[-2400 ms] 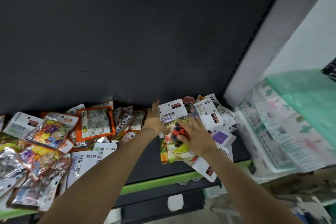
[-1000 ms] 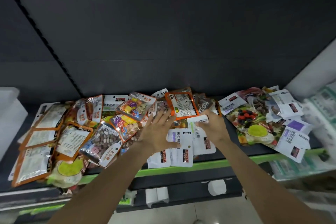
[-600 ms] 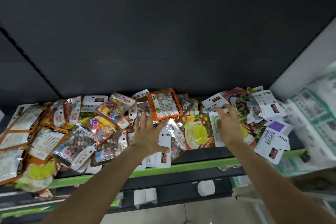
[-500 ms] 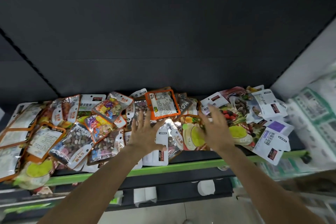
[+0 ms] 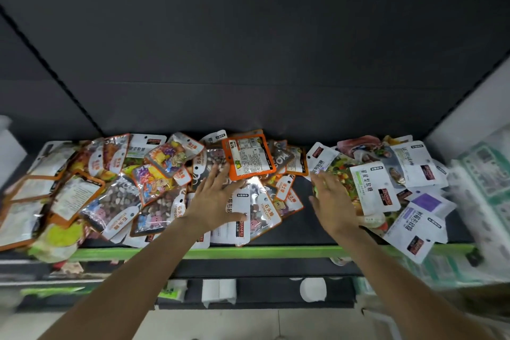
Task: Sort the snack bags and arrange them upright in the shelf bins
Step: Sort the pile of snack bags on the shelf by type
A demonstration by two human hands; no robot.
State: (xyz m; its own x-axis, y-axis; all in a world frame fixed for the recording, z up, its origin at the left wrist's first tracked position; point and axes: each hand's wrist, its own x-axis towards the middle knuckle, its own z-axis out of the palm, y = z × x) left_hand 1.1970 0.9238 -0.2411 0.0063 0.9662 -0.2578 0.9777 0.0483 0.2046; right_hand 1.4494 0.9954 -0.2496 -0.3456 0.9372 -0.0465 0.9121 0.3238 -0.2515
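Two bare hands spread over a heap of snack bags [image 5: 154, 188] lying flat and overlapping along a dark shelf [image 5: 306, 232] with a green front edge [image 5: 265, 252], none of them standing upright. The left hand [image 5: 214, 201], at the centre of the pile, rests palm-down with fingers straight and splayed on white and clear bags of stone-shaped candy; its grip is loose and holds nothing. Its fingertips [image 5: 224, 171] reach toward 12 o'clock, just touching the lower edge of an orange-bordered bag [image 5: 249, 157] lying label-side up.

The right hand [image 5: 332, 201], at 3 o'clock from the left, lies with fingers extended on the left edge of a fruit-printed bag [image 5: 342, 174]; whether it presses or merely touches cannot be told, and its grip is likewise relaxed and empty. A patch of bare shelf shows between the two hands. Farther toward 3 o'clock a second cluster of white-labelled bags [image 5: 414, 218] fans out, some overhanging the green edge. At 9 o'clock, more orange-bordered bags [image 5: 71, 196] overlap at the shelf's left end.
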